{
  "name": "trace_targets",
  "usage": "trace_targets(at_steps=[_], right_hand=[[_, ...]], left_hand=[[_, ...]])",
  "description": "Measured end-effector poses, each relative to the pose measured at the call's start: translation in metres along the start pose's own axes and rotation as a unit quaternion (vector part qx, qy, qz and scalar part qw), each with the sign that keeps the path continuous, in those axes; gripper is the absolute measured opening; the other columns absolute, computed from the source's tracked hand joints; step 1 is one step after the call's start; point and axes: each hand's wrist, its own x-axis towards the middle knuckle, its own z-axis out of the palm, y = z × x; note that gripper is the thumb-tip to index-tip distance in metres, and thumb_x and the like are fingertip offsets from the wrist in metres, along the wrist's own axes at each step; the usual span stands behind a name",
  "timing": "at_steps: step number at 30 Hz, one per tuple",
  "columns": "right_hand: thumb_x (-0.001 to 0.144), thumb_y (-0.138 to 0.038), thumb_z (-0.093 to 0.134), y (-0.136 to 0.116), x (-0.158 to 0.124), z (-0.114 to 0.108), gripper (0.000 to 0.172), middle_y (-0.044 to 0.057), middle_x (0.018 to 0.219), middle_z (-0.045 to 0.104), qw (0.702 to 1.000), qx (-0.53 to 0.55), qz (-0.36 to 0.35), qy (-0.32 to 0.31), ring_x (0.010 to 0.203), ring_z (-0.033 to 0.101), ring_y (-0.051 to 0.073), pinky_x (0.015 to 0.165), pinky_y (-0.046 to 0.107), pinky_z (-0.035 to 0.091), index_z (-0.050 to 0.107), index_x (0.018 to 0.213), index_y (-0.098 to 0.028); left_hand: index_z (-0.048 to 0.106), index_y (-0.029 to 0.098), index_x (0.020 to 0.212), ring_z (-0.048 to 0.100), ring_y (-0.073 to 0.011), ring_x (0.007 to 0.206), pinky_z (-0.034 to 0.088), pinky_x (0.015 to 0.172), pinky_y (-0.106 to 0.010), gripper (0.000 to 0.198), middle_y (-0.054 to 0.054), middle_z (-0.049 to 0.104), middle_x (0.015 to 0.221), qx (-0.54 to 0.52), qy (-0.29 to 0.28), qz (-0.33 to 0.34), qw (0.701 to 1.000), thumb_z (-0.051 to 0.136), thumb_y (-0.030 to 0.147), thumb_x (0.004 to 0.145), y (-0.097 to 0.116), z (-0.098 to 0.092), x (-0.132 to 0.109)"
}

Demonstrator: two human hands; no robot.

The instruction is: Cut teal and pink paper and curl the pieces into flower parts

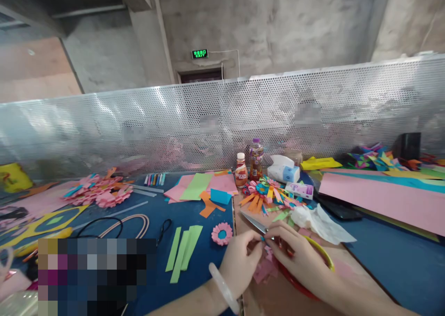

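My left hand (241, 258), with a pale bangle at its wrist, has its fingers pinched together around a tiny blue paper piece (263, 238). My right hand (297, 251) is closed over a pair of scissors (255, 222). The metal blades point up and left, while red and yellow handle loops show under and beside that hand. Both hands' fingertips almost meet behind the blades. Crumpled pink paper pieces (266, 267) lie below them on the brown board. A pink paper flower with a blue centre (221, 234) lies left of my left hand.
Green paper strips (184, 251) lie left. Behind stand a brown bottle (240, 171) and a purple-capped bottle (256, 160), near colourful paper strips (266, 195). White tissue (321, 223) and pink sheets (382, 202) are right. A perforated metal panel (271, 102) closes the back.
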Motion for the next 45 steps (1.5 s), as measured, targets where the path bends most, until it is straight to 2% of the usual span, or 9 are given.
trace_targets(at_steps=[10,17,23,29,32,37,45], right_hand=[[0.084,-0.023,0.047,0.001,0.004,0.0,0.012,0.002,0.083,0.059,0.998,0.047,0.051,-0.009,0.078,0.056,0.016,0.07,0.027,0.044,0.058,0.081,-0.022],[0.083,-0.023,0.048,0.003,0.005,0.0,0.012,0.001,0.084,0.06,0.993,0.074,0.085,-0.031,0.083,0.056,0.017,0.074,0.028,0.044,0.06,0.084,-0.022],[0.083,-0.026,0.049,0.006,0.004,0.001,0.011,0.0,0.085,0.062,0.987,0.1,0.118,-0.032,0.083,0.057,0.017,0.075,0.028,0.043,0.059,0.088,-0.022],[0.083,-0.026,0.048,0.0,0.007,-0.003,0.011,0.001,0.084,0.062,0.988,0.093,0.123,-0.026,0.083,0.057,0.017,0.076,0.029,0.043,0.057,0.085,-0.021],[0.084,-0.026,0.047,0.0,0.007,-0.004,0.011,0.002,0.084,0.06,0.991,0.073,0.109,-0.023,0.083,0.056,0.018,0.076,0.03,0.043,0.057,0.085,-0.021],[0.086,-0.023,0.044,0.002,0.006,-0.004,0.013,0.005,0.09,0.055,0.999,0.041,0.023,0.015,0.093,0.05,0.019,0.084,0.034,0.039,0.055,0.08,-0.021],[0.086,-0.022,0.044,0.0,0.005,-0.002,0.012,0.004,0.093,0.054,0.998,0.064,0.02,0.016,0.094,0.05,0.018,0.086,0.033,0.039,0.055,0.082,-0.021]], left_hand=[[0.062,0.016,0.082,0.059,-0.0179,0.074,0.043,0.068,-0.027,0.018,-0.006,0.065,0.08,0.019,0.026,-0.027,0.999,0.045,0.022,0.079,-0.004,0.0,0.003],[0.057,0.015,0.073,0.057,-0.0166,0.067,0.043,0.063,-0.025,0.013,-0.004,0.061,0.071,0.011,0.033,-0.032,0.999,0.047,0.021,0.077,-0.001,-0.001,0.003],[0.058,0.015,0.072,0.057,-0.0164,0.068,0.043,0.064,-0.025,0.011,-0.003,0.062,0.07,-0.027,0.022,-0.031,0.999,0.048,0.02,0.076,0.0,-0.002,0.006],[0.061,0.015,0.076,0.058,-0.0164,0.07,0.044,0.065,-0.025,0.014,-0.004,0.064,0.074,-0.036,0.029,-0.025,0.999,0.05,0.023,0.076,-0.005,-0.001,0.008],[0.062,0.014,0.078,0.059,-0.0165,0.071,0.045,0.065,-0.025,0.014,-0.004,0.064,0.075,-0.041,0.034,-0.019,0.998,0.051,0.023,0.076,-0.008,0.0,0.008],[0.062,0.015,0.079,0.059,-0.017,0.073,0.045,0.066,-0.026,0.016,-0.004,0.065,0.076,-0.047,0.035,-0.012,0.998,0.051,0.026,0.076,-0.01,0.0,0.009],[0.061,0.015,0.076,0.058,-0.0169,0.07,0.044,0.063,-0.025,0.014,-0.004,0.064,0.074,-0.021,0.04,-0.003,0.999,0.05,0.023,0.075,-0.005,0.001,0.008]])
